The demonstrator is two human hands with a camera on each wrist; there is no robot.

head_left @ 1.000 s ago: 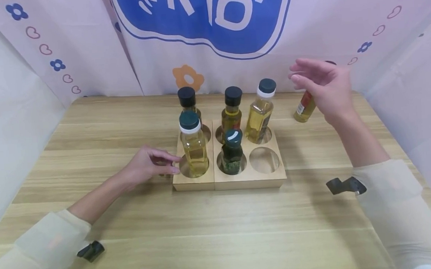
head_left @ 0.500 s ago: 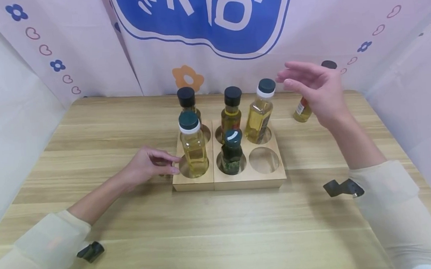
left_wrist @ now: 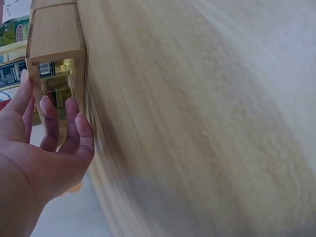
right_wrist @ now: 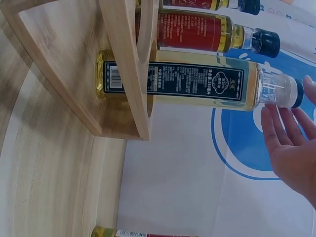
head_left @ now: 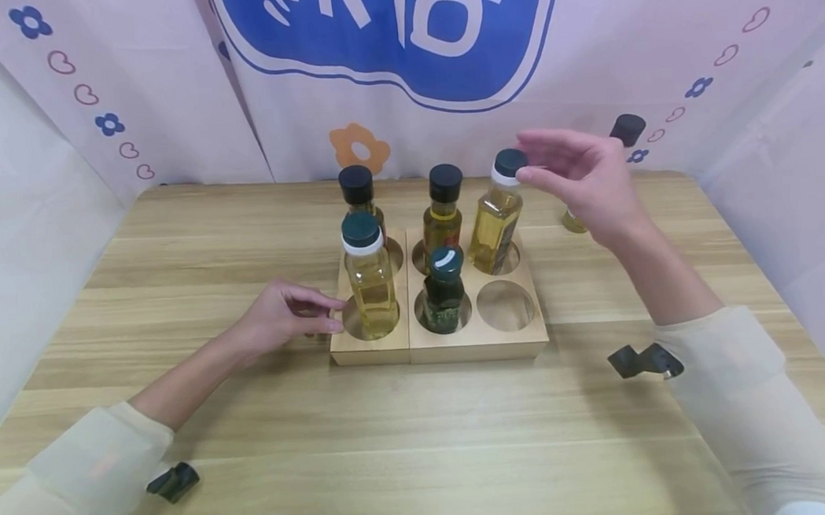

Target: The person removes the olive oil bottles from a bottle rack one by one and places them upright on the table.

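The right hand [head_left: 581,176] hung spread, fingertips at the cap of the pale-oil clear bottle [head_left: 497,217] in the wooden holder's [head_left: 474,340] far right corner. The left hand [head_left: 277,317], fingers loosely extended, steadied the holder's left edge. Best grip the neck, lifting straight.

Wooden rack [head_left: 440,342] at bench [head_left: 254,456] centre, five bottles standing in holes, near right hole free. Right hand [head_left: 578,176], fingers spread, at cap of far right bottle [head_left: 497,217]. Left hand [head_left: 281,317] touches rack's left side. Another bottle [head_left: 621,138] partly hidden behind right hand.
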